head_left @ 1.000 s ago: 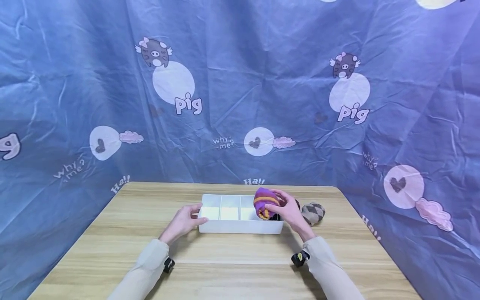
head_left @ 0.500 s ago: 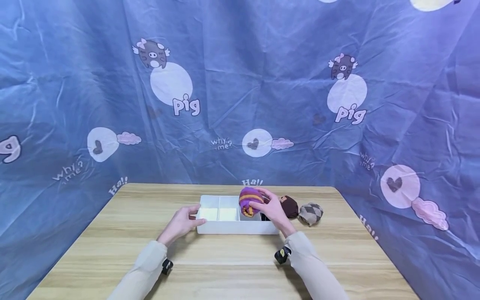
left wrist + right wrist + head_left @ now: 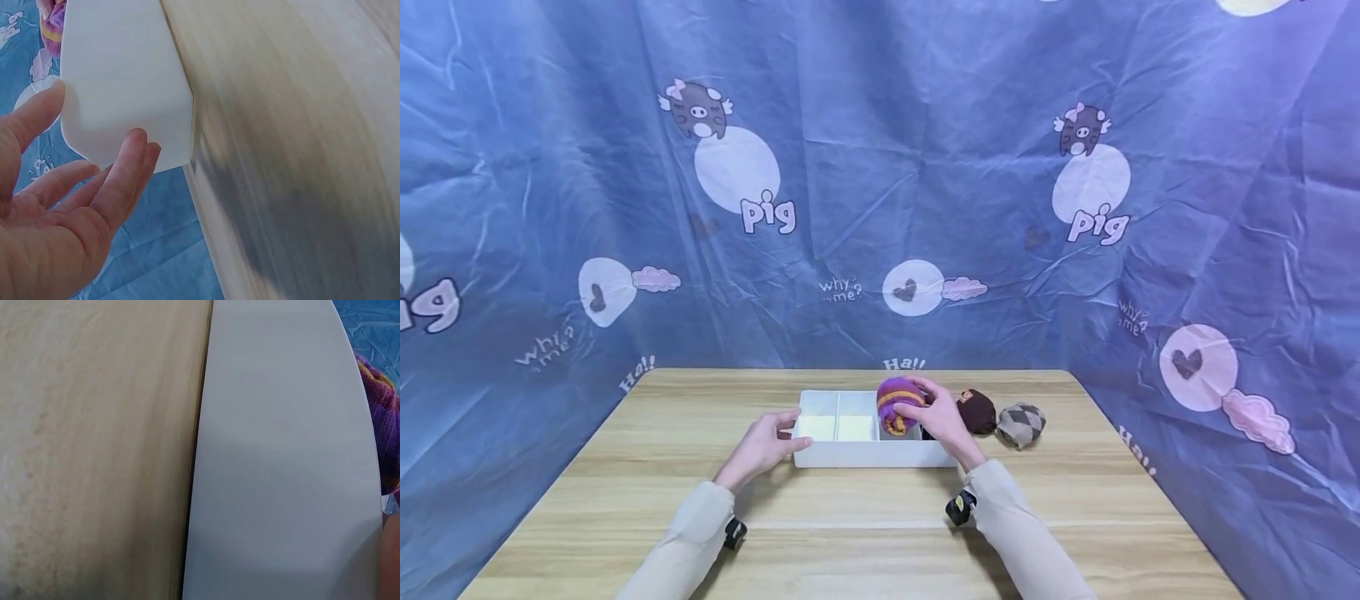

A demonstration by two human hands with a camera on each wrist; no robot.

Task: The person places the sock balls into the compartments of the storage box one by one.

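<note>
The right grip [image 3: 942, 419] is curled round a purple-and-orange striped sock ball [image 3: 898, 405], fingers over its top and right side, holding it low over the white divided tray [image 3: 857, 455], about at the third compartment from the left; whether the ball already rests on the tray floor cannot be told. In the right wrist view the ball [image 3: 382, 437] shows only as a striped edge past the tray's long white wall [image 3: 281, 462].

The left grip [image 3: 765, 444] lies with relaxed, nearly straight fingers against the tray's left end, holding nothing. The left wrist view shows its fingertips [image 3: 134, 153] touching the tray's short wall [image 3: 119, 81], thumb along the upper edge, with a bit of the striped ball [image 3: 53, 22] visible beyond.

Just right of the right grip, outside the tray, a dark brown sock ball [image 3: 976, 411] lies on the bench [image 3: 625, 492], and touching or just beside that one, further right, is a grey-and-tan argyle sock ball [image 3: 1021, 423]. The 2 compartments between the grips look white and bare. Behind the bench hangs a blue cloth [image 3: 880, 167] printed with pigs and white circles
</note>
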